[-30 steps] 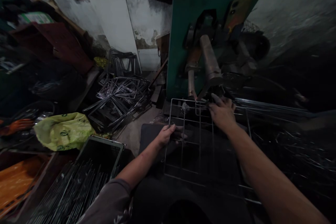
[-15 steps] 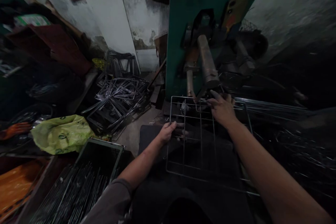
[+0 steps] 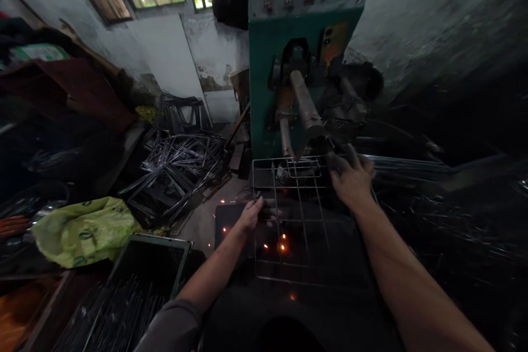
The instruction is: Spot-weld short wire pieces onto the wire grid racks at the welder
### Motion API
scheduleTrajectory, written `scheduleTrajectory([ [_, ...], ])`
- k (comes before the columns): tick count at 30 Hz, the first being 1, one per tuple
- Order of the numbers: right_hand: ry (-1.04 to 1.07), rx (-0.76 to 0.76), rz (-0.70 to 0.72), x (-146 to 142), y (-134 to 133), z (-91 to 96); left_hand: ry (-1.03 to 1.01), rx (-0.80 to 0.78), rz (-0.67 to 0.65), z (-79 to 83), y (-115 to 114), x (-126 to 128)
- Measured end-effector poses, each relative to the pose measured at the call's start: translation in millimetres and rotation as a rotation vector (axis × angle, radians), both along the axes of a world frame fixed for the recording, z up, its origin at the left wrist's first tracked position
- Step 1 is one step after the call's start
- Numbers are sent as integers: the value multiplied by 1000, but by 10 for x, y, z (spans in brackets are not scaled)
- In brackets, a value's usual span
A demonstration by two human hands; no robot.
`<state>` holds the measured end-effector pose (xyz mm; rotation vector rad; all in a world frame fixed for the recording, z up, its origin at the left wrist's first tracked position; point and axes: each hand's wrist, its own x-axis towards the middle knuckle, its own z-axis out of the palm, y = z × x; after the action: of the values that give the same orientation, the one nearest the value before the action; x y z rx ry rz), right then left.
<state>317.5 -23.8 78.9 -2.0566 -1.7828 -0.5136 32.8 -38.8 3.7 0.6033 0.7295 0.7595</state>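
Observation:
A wire grid rack (image 3: 301, 203) lies over my dark-covered lap, its far edge at the arms of a green spot-welding machine (image 3: 266, 93). My left hand (image 3: 251, 214) is closed around the rack's left side wire, some fingers beneath it. My right hand (image 3: 350, 179) is at the rack's far right, fingers spread, beside the tip of the thick upper arm (image 3: 305, 102). Whether it touches the wire is hard to see. A small rectangular wire frame (image 3: 304, 177) sits at the rack's far edge, below the lower arm (image 3: 285, 137). Orange sparks (image 3: 282, 242) glow over the lap.
Wire frames (image 3: 177, 159) are heaped on the floor at left. A crate (image 3: 185, 256) with thin metal rods (image 3: 111, 313) stands at lower left, beside a yellow-green sack (image 3: 86, 231). Long rods (image 3: 408, 165) and dark wire pieces lie at right.
Sparks have appeared around the rack, and a red light now glows on the machine panel. My view has shifted. My right hand's fingers have spread; the left still grips the rack.

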Motion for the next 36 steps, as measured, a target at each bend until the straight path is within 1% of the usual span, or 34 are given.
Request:
scheduleTrajectory([
  [2, 94, 61, -148, 151, -143, -91, 14, 11, 45, -41, -31, -99],
  [3, 152, 51, -181, 234, -199, -159, 25, 18, 57, -60, -46, -150],
  [4, 205, 10, -173, 311, -244, -233, 36, 25, 63, -76, -60, -200],
  [6, 308, -130, -98, 416, -296, -379, 55, 29, 61, -93, -84, -287],
  [8, 368, -243, -52, 432, -304, -483, 66, 20, 54, -91, -101, -356],
  [9, 381, -262, -59, 410, -294, -513, 68, 13, 55, -87, -105, -386],
  [11, 393, -240, -65, 336, -255, -535, 73, 4, 72, -83, -106, -434],
  [14, 428, -173, -16, 237, -177, -533, 82, -1, 103, -111, -89, -479],
  [17, 436, -122, 22, 209, -117, -554, 69, -11, 99, -177, -61, -492],
  [20, 435, -120, 15, 217, -97, -587, 49, -24, 85, -220, -48, -489],
  [22, 440, -136, 4, 223, -101, -593, 45, -26, 87, -212, -55, -487],
  [28, 493, -155, -38, 251, -128, -567, 42, -42, 67, -123, -73, -473],
  [34, 485, -144, -73, 296, -168, -610, 35, -20, 65, -138, -54, -428],
  [36, 481, -127, -45, 325, -165, -644, 36, -31, 76, -135, -50, -416],
])
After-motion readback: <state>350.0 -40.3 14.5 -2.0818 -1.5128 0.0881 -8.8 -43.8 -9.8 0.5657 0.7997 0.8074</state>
